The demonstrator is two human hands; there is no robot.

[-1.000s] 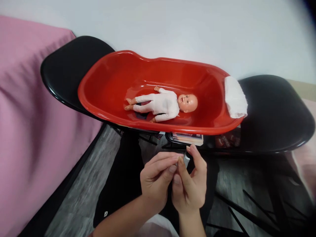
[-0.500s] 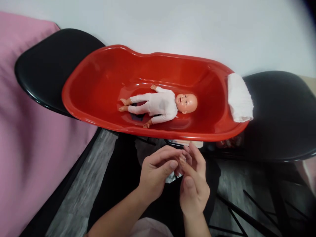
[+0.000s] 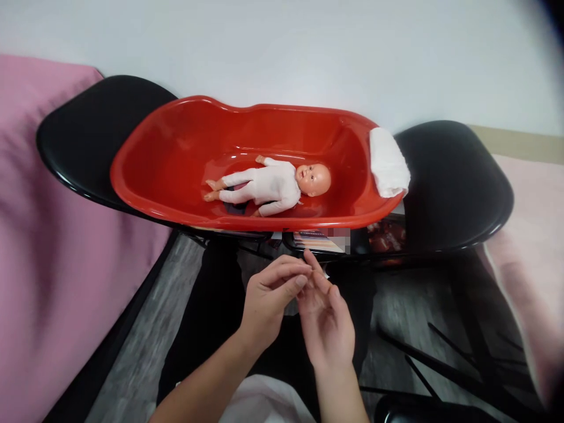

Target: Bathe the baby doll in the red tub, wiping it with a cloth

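Note:
A baby doll (image 3: 277, 183) in a white suit lies on its back in the red baby bathtub (image 3: 176, 155), its head to the right. My left hand (image 3: 267, 299) and my right hand (image 3: 328, 317) meet in front of the tub, above my lap. The left thumb and fingers come together at the right fingertips; whatever may be between them is hidden. Palm up, the right hand has its thumb apart and its fingers loosely bent, and its palm holds nothing. Neither hand touches the tub or the doll.
A folded white cloth (image 3: 390, 163) hangs over the tub's right rim. Black chairs support the tub, with one seat (image 3: 97, 129) at left and another (image 3: 458, 182) at right. Printed material (image 3: 315, 241) lies below the front rim. Pink fabric (image 3: 53, 252) drapes down the left side.
My right hand has turned its palm upward and its thumb has moved outward. The left hand stays close to the right fingertips. The view has shifted, showing more of the right chair and printed material.

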